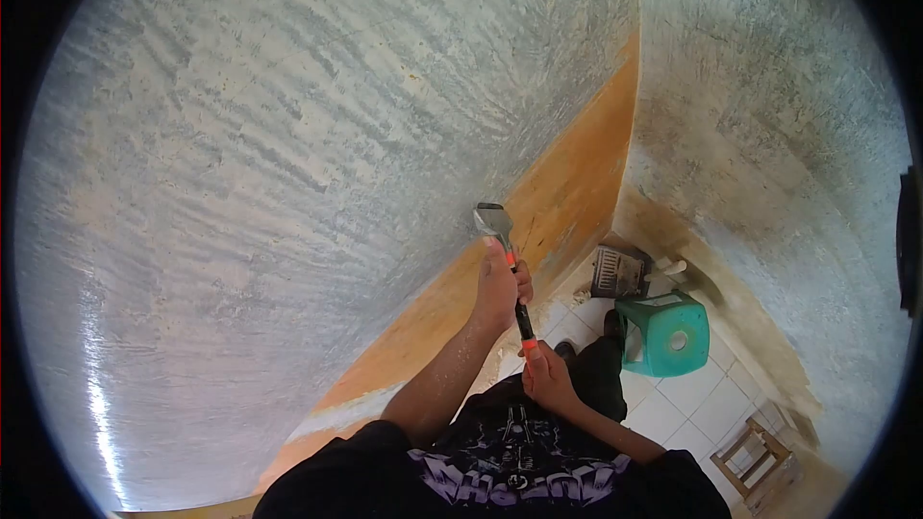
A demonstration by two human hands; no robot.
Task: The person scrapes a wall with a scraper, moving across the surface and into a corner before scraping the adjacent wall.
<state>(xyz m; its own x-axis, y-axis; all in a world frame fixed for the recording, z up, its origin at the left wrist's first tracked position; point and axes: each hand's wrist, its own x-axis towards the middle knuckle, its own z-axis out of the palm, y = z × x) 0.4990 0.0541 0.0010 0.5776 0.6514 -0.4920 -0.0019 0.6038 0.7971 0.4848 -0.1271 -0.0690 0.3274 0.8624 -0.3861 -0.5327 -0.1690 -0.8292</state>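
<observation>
Your scraper [507, 264] sits almost upright in front of you, its metal blade at the top pressed against the wall [288, 183] right where the grey scraped plaster meets the orange painted band [567, 183]. Its black handle with orange-red ends runs down toward your chest. Your left hand [498, 284] is clamped around the upper part of the handle just below the blade, fingers wrapped tight. Your right hand [546, 375] is closed around the lower end of the handle, close to your body, with the orange tip showing at your fingers. The two hands are apart along the handle, one above the other. You wear a black shirt [510, 466] with a purple print. Down by your feet, on the white tiled floor [692, 399], stands a green plastic stool [665, 332], and just beyond it a dustpan-like tool [620, 272] lies near the corner where the two walls meet. A small wooden frame [755, 457] rests further along the floor to your right.
</observation>
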